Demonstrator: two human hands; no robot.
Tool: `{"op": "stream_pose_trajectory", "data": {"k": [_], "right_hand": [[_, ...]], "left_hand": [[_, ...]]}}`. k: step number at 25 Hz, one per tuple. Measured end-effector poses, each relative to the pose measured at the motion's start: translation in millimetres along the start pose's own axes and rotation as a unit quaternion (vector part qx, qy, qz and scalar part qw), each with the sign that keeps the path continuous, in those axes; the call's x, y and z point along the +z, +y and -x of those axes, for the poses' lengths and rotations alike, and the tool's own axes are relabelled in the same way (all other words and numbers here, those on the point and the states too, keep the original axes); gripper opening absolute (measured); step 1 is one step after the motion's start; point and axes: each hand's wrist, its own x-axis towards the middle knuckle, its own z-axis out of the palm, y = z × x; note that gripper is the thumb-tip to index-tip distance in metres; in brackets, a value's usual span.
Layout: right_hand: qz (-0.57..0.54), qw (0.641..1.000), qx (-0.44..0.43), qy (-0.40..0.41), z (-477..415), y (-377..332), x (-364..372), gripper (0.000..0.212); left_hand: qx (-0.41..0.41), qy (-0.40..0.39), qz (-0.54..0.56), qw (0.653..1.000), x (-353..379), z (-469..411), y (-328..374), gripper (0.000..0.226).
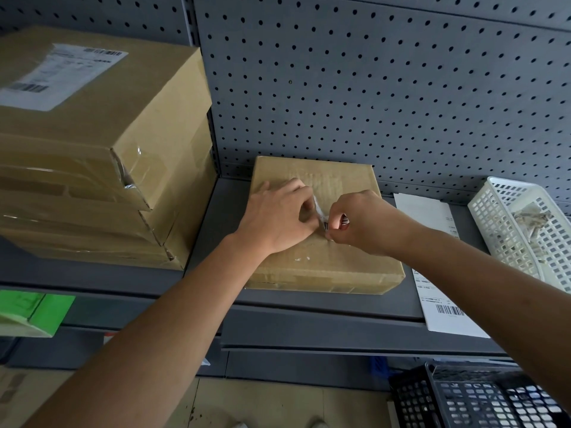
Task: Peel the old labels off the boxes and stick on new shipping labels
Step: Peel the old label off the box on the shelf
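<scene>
On the grey shelf (216,273), a flat cardboard box (340,267) lies against the pegboard (370,88). Left hand (275,220) presses flat on its top, grip loose, fingers at the old label (323,216). Right hand (364,223) pinches that crumpled strip, lifting it. Fresh labels (445,310) wait just beside the box.

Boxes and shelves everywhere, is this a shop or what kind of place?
Probably a stockroom or packing area, not a shop floor. Taped cardboard boxes with shipping labels are stacked on grey metal shelving backed by pegboard, and a printed label sheet lies ready.
</scene>
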Motion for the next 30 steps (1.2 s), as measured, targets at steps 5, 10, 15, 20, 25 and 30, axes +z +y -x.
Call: {"op": "stream_pose_trajectory", "data": {"k": [5,10,15,20,25,30], "right_hand": [[-0.017,0.999,0.006,0.026,2.5,1.2,7.1,0.012],[-0.06,0.996,0.026,0.06,7.6,8.4,5.1,0.008],[-0.057,0.998,-0.003,0.026,7.1,5.3,1.5,0.003],[0.075,0.996,-0.047,0.004,4.8,-7.2,2.7,0.014],[0.172,0.983,-0.064,-0.002,4.0,-18.4,11.9,0.009],[0.128,0.989,-0.055,-0.054,4.0,-21.8,6.2,0.021]], "left_hand": [[0.001,0.002,-0.001,1.0,0.5,0.7,0.9,0.024],[0.006,0.012,0.009,1.0,-0.6,0.9,0.5,0.025],[0.003,0.002,0.011,1.0,-0.7,0.8,0.7,0.023],[-0.001,0.0,0.018,1.0,-0.6,0.5,1.1,0.019],[0.007,0.017,0.034,0.999,1.0,1.2,-0.5,0.017],[0.007,0.019,0.029,0.999,1.8,0.7,-2.1,0.018]]}}
